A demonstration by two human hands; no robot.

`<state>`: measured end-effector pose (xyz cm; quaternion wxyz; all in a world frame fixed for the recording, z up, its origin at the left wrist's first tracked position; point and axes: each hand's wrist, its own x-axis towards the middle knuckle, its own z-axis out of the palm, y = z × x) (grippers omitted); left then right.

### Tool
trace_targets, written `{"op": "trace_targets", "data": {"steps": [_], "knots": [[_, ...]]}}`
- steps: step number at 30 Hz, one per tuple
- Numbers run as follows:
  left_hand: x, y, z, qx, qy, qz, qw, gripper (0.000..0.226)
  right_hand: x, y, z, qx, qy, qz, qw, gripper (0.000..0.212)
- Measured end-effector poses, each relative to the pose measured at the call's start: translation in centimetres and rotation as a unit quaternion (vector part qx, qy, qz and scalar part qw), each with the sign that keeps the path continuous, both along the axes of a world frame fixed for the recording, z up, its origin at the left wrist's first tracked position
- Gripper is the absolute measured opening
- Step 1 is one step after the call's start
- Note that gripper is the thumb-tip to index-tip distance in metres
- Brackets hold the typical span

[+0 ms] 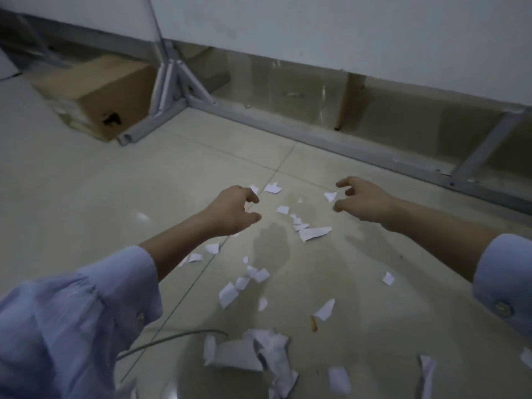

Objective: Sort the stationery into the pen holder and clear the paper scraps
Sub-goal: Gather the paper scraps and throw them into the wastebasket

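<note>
Several white paper scraps (313,233) lie scattered over a pale tiled floor (86,197), with larger crumpled pieces (259,355) near the bottom of the view. My left hand (231,210) reaches out over the far scraps, fingers loosely curled, holding nothing that I can see. My right hand (361,198) hovers opposite it, fingers bent like a claw and empty, just right of a small scrap (330,196). Both arms wear light blue sleeves. No pen holder or stationery is in view.
A cardboard box (95,96) stands at the back left beside a grey metal frame leg (169,90). A grey metal rail (359,151) runs along the floor at the back right. A thin cable (172,338) curves across the floor at the lower left.
</note>
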<state>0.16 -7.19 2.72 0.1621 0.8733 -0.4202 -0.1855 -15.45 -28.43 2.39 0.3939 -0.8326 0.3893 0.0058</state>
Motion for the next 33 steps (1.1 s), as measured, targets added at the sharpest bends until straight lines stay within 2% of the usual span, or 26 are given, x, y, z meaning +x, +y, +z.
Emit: {"op": "trace_targets", "data": {"steps": [6, 9, 12, 16, 20, 23, 26, 28, 33], "knots": [[0.4, 7.3, -1.1, -0.012, 0.056, 0.084, 0.995, 0.038, 2.7, 6.3, -4.0, 0.053, 0.034, 0.121, 0.991, 0.057], [-0.3, 10.8, -2.0, -0.002, 0.071, 0.112, 0.991, 0.038, 3.1, 9.7, -5.2, 0.064, 0.069, 0.202, 0.975, 0.063], [-1.2, 13.9, -2.9, 0.013, 0.088, 0.136, 0.987, 0.037, 2.5, 12.7, -6.5, 0.026, 0.11, 0.322, 0.94, 0.084], [-2.8, 17.5, -4.2, 0.106, 0.124, 0.112, 0.98, 0.048, 0.2, 15.9, -8.9, -0.056, 0.208, 0.452, 0.866, 0.121], [-6.1, 20.0, -6.0, 0.179, 0.16, 0.073, 0.968, 0.071, -2.1, 18.1, -11.0, -0.125, 0.204, 0.519, 0.821, 0.135], [-9.4, 20.6, -7.6, 0.211, 0.109, 0.009, 0.971, 0.089, -2.8, 19.2, -11.9, -0.136, 0.171, 0.544, 0.81, 0.134], [-12.1, 20.6, -9.2, 0.254, 0.066, -0.061, 0.963, 0.096, -3.2, 20.4, -12.4, -0.152, 0.161, 0.565, 0.794, 0.129], [-13.1, 20.6, -10.2, 0.263, 0.045, -0.092, 0.959, 0.088, -3.6, 21.1, -12.7, -0.158, 0.151, 0.571, 0.791, 0.116], [-12.9, 20.8, -11.4, 0.226, 0.032, -0.11, 0.967, 0.043, -3.0, 21.4, -12.3, -0.117, 0.129, 0.568, 0.804, 0.062]]}}
